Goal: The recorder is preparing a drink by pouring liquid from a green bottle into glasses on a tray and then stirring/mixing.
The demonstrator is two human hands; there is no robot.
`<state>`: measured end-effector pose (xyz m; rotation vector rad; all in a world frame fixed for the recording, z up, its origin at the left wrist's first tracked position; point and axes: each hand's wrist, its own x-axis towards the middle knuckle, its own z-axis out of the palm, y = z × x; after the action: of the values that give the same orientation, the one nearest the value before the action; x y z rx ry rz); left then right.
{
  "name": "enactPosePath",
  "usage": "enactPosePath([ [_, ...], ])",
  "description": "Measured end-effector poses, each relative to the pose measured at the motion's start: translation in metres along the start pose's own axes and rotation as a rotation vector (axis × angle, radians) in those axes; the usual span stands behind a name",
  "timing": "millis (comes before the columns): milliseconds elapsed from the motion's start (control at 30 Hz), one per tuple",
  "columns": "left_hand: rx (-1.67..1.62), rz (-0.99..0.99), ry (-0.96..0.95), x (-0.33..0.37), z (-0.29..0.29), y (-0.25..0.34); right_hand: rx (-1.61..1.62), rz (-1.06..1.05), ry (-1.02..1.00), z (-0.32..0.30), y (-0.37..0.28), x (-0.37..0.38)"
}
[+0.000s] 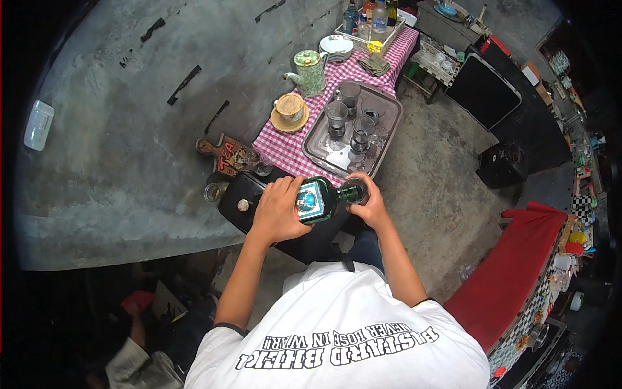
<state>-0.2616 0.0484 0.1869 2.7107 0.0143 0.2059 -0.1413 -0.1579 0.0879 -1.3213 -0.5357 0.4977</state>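
Note:
My left hand (280, 209) is wrapped round a squarish green glass bottle (327, 200) with a blue and white label. The bottle lies nearly on its side, its neck toward the right. In my right hand (368, 206) is a small clear glass (354, 188), closed in by the fingers. The bottle's mouth is at or inside this glass; whether liquid flows cannot be made out. Just beyond my hands, a brown tray (316, 139) carries several clear footed glasses (336, 117). A pale round cap (243, 205) sits on the black surface (234, 215) left of my left hand.
A red-checked cloth (275, 142) bears a wooden cup (289, 107) on a saucer, a green teapot (310, 74), stacked plates (336, 45) and a basket of bottles (387, 44). A painted board (228, 155) and a glass jar (212, 192) stand left. Someone's sleeve (133, 363) shows lower left.

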Motion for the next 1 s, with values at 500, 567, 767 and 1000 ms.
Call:
enactPosePath([
  [500, -0.015, 0.036, 0.039, -0.0024, -0.0001, -0.0014, -0.039, -0.033, -0.018, 0.0012, -0.0041, -0.0001],
  [567, -0.011, 0.006, 0.005, -0.0025, -0.001, -0.001, -0.04, -0.031, -0.017, 0.0009, -0.0029, 0.0],
  [767, -0.015, 0.015, 0.005, -0.0023, -0.0015, -0.0011, -0.012, -0.016, -0.013, 0.002, -0.0042, -0.0005],
  [1000, -0.009, 0.015, 0.01, -0.0023, -0.0006, -0.0018, -0.033, -0.02, -0.022, 0.0001, -0.0014, -0.0007],
])
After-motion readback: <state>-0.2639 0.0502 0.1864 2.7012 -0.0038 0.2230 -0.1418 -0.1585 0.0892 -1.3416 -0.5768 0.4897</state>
